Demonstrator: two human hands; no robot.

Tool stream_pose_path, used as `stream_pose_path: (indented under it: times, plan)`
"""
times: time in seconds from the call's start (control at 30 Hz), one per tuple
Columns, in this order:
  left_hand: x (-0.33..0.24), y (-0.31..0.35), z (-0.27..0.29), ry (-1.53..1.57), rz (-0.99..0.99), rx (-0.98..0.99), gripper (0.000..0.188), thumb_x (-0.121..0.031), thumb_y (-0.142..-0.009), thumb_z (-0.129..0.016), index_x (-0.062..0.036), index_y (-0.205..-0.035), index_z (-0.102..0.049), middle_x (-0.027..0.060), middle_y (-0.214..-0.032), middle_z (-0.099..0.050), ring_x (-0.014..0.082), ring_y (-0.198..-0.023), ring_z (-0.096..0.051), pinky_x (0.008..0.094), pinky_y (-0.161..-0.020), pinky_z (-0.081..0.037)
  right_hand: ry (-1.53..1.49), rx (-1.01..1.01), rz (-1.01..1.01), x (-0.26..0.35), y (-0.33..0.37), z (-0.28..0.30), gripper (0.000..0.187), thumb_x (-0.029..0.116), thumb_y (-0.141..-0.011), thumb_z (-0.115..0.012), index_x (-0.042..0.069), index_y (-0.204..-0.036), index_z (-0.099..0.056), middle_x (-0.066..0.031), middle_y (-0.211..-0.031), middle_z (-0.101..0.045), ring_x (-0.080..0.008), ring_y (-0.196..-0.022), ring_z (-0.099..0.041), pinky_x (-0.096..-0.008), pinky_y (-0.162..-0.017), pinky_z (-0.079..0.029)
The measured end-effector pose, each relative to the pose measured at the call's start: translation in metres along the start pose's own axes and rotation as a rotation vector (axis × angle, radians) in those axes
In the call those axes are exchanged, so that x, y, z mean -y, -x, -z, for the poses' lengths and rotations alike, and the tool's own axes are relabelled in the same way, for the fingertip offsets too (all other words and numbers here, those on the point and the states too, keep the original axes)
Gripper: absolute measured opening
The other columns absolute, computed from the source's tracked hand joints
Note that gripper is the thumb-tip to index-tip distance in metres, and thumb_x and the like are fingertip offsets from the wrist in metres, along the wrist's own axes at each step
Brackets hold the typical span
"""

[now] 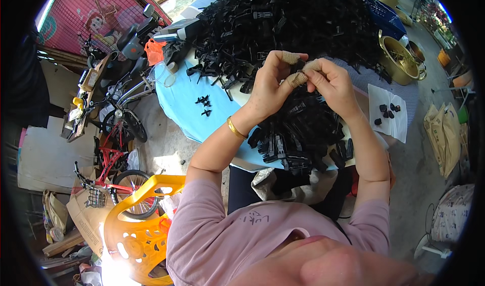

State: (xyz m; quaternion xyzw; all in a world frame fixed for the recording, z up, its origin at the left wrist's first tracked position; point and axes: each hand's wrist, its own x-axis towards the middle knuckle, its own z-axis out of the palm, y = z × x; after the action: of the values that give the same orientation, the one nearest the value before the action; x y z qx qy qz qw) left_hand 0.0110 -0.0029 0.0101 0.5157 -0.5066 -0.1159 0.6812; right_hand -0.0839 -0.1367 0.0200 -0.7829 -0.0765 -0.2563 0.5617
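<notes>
My left hand [269, 86] and my right hand [334, 85] meet above the table, both with fingers pinched together. Tan tape wraps some of the fingertips. Between them is a small black plastic piece [302, 66], mostly covered by the fingers, so its exact shape cannot be made out. Just below my hands lies a heap of longer black plastic parts [298, 129] at the near table edge. Beyond my hands rises a large pile of black plastic pieces [283, 26]. A few small black pieces [203, 101] lie apart on the blue table sheet [184, 109].
On the right, white paper [396, 96] holds several black lumps, with a brass-coloured pot [391, 59] beyond it. A blue box [386, 16] stands behind. An orange bag [154, 51] and clear cup [164, 74] are left. A yellow plastic chair [136, 235] and red bicycle [111, 160] stand lower left.
</notes>
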Motion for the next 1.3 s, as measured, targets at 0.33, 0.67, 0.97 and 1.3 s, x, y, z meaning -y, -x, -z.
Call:
stream_pose_path:
  times: [0.33, 0.67, 0.97, 1.3]
  plan:
    - [-0.005, 0.007, -0.005, -0.355, -0.118, -0.022, 0.030, 0.003, -0.080, -0.059, 0.0004, -0.103, -0.039, 0.0153, -0.118, -0.050, 0.0158, -0.100, -0.054, 0.0259, -0.083, -0.045, -0.167, -0.021, -0.266, 0.009, 0.001, -0.005, 0.012, 0.014, -0.088, -0.051, 0.003, -0.087, -0.056, 0.0019, -0.062, -0.052, -0.0005, -0.049, -0.038, -0.0143, -0.043, -0.027]
    - [-0.004, -0.008, 0.018, 0.874, 0.295, -0.216, 0.021, -0.005, -0.087, -0.046, 0.0027, -0.107, -0.046, 0.0131, -0.103, -0.053, 0.0243, -0.103, -0.053, 0.0378, -0.093, -0.044, 0.195, -0.161, 0.175, 0.002, -0.001, 0.001, 0.013, 0.005, -0.077, -0.066, 0.001, -0.088, -0.058, 0.0033, -0.069, -0.052, -0.0012, -0.058, -0.044, -0.0153, -0.051, -0.037]
    - [-0.004, -0.002, 0.012, 0.490, 0.371, -0.011, 0.037, -0.006, -0.087, -0.051, -0.0012, -0.122, -0.041, 0.0046, -0.093, -0.054, 0.0133, -0.084, -0.057, 0.0278, -0.077, -0.050, 0.074, -0.182, 0.224, 0.004, 0.003, -0.003, 0.016, 0.004, -0.072, -0.070, 0.001, -0.083, -0.059, -0.0012, -0.077, -0.060, -0.0052, -0.067, -0.055, -0.0184, -0.062, -0.046]
    - [-0.010, 0.005, -0.006, -0.106, 0.154, 0.031, 0.048, 0.002, -0.081, -0.057, 0.0031, -0.126, -0.037, 0.0099, -0.106, -0.056, 0.0145, -0.094, -0.056, 0.0279, -0.084, -0.047, -0.035, -0.054, -0.132, -0.005, -0.003, 0.003, 0.014, 0.008, -0.078, -0.066, 0.002, -0.087, -0.057, 0.0012, -0.072, -0.057, -0.0047, -0.068, -0.054, -0.0173, -0.063, -0.044]
